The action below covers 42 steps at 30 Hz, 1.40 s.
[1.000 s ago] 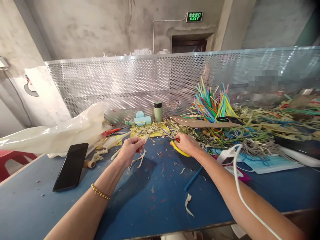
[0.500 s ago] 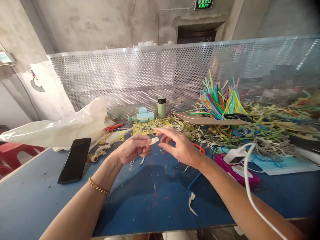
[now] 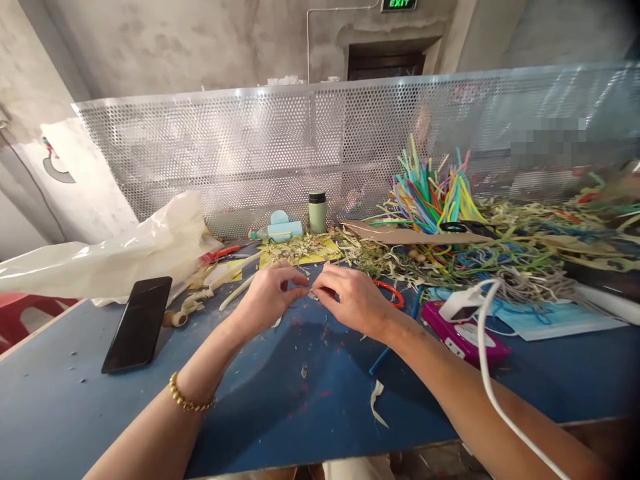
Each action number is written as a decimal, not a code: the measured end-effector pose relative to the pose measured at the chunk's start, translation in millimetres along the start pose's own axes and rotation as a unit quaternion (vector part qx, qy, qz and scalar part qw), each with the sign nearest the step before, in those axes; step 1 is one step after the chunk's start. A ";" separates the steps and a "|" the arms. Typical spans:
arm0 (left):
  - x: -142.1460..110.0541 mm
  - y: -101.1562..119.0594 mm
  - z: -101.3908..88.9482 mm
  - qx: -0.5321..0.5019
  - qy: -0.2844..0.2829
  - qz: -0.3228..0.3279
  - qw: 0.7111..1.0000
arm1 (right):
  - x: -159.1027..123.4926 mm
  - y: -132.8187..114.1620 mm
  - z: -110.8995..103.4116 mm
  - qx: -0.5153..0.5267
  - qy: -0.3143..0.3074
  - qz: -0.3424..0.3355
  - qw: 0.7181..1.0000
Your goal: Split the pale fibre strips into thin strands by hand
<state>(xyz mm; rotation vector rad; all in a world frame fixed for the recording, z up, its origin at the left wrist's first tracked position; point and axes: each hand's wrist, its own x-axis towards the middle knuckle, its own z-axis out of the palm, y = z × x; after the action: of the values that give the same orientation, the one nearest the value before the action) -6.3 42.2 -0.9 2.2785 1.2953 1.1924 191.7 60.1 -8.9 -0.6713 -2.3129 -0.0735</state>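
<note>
- The left hand (image 3: 270, 293) reaches in from the lower left to the middle of the frame, thumb and forefinger bent into a ring.
- The right hand (image 3: 353, 297) comes from the lower right, fingers curled, its tips just beside the left hand's.
- Between them, at the centre of the frame, a small pale piece (image 3: 313, 294) shows; I take both hands to be pinching it, though the fingers hide most of it.
- To my eye that piece is midway through being worked, not laid down as finished; how much it wants yet, I can't tell from here.
- Some work looks done: shreds (image 3: 300, 252) lie heaped on a yellow sheet (image 3: 334, 251) just above the hands, and a pale strip (image 3: 379, 403) lies loose on the blue table (image 3: 280, 427), right of centre, low down.
- A red-orange handle (image 3: 401, 298) pokes out beside the right wrist, ungripped.
- Plenty of material seems left: a tangled heap (image 3: 525, 257) fills the right side, a bundle of coloured strips (image 3: 413, 197) fanning up behind it.
- A phone (image 3: 137, 327) lies untouched at the left.
</note>
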 end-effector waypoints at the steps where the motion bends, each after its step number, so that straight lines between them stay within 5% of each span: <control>1: -1.4 2.0 3.7 0.008 -0.001 0.006 1.000 | -0.4 0.2 0.8 -0.010 0.001 0.003 1.000; 8: -6.9 15.6 17.2 -0.068 -0.009 -0.062 0.996 | 0.8 2.0 0.2 0.125 0.021 0.096 0.987; 13: -7.6 17.1 14.7 -0.299 -0.068 -0.165 0.937 | 2.7 -0.5 0.0 0.338 -0.012 0.214 0.917; 21: -6.7 20.8 18.1 -0.367 -0.052 -0.194 0.908 | 5.5 -10.9 2.7 0.465 0.044 0.302 0.831; 23: -7.0 21.4 18.9 -0.367 -0.047 -0.196 0.908 | 6.2 -7.3 -0.7 0.445 0.062 0.308 0.839; 26: -8.6 20.0 20.4 -0.352 -0.051 -0.208 0.911 | 5.1 9.6 -13.6 0.306 0.096 0.300 0.899; 28: -9.9 17.4 22.3 -0.350 -0.061 -0.229 0.906 | 1.7 24.6 -24.0 0.105 0.040 0.268 0.957; 29: -10.4 15.9 23.5 -0.353 -0.064 -0.238 0.903 | -0.8 31.4 -28.2 -0.002 -0.032 0.264 0.964; 31: -11.2 12.9 26.1 -0.363 -0.064 -0.248 0.896 | -6.3 41.5 -33.0 -0.147 -0.184 0.283 0.930; 33: -11.6 10.8 28.1 -0.377 -0.063 -0.251 0.889 | -11.2 46.3 -32.9 -0.199 -0.274 0.291 0.895; 42: -11.6 10.5 28.8 -0.414 -0.053 -0.278 0.865 | -18.6 63.8 -25.6 -0.184 -0.316 0.312 0.877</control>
<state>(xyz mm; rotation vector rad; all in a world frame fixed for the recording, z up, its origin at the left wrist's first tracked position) 18.7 31.5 -19.2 1.2225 0.9996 1.0809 250.1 100.8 -10.7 -1.8404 -2.5662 0.0142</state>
